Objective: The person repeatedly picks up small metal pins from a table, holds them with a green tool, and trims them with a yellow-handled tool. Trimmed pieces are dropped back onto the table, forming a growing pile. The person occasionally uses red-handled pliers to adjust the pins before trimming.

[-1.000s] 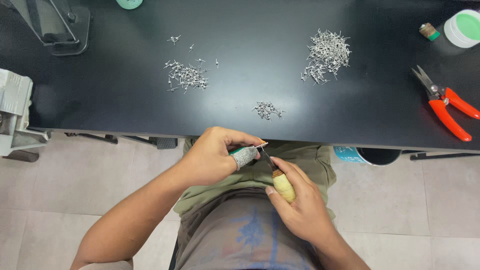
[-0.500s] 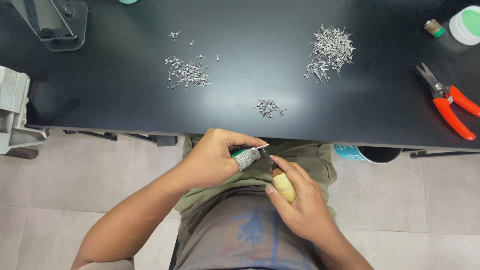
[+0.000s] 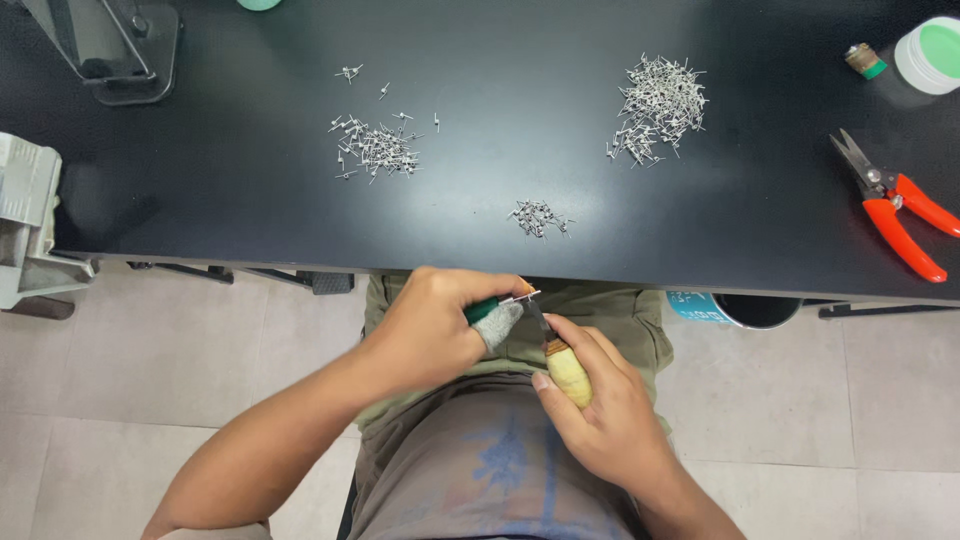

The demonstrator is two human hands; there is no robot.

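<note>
Over the last second I see little change: my left hand (image 3: 430,330) stays pinched on a small metal pin (image 3: 518,297), my right hand (image 3: 600,420) keeps gripping the yellow-handled tool (image 3: 565,368) against it.

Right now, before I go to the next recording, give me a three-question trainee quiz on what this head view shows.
1. True or false: the red-handled snips are held in the right hand.
2. How many separate heaps of small metal pins lie on the black table? A) one B) three C) five
3. Which hand holds the tool with the yellowish handle?

Key:
1. False; they lie on the table, far right.
2. B: a left heap, a small middle heap, a large right heap.
3. The right hand; the left hand pinches a small pin above the lap.
</note>
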